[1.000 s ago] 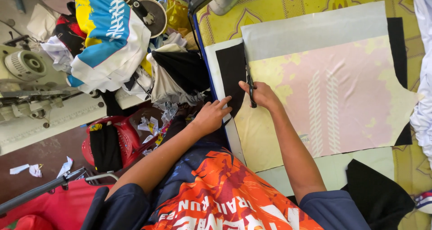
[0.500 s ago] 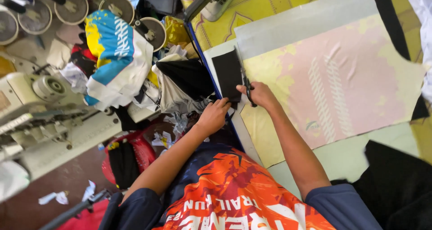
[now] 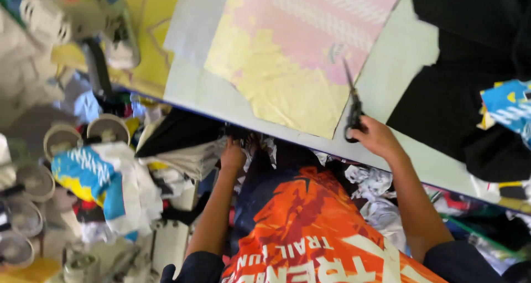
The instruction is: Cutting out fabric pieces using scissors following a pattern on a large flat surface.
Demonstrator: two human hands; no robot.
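My right hand is clamped on the black scissors at the edge of the pink-and-yellow printed sheet on the surface, while my left hand, its fingers hidden, hangs below among scraps, so I judge the unheld sheet could slide and spoil the cut.

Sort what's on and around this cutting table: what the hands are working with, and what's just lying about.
In use:
right hand
scissors
pink and yellow printed sheet
left hand at the table edge

Lying about:
black fabric
blue and yellow garment
thread spools
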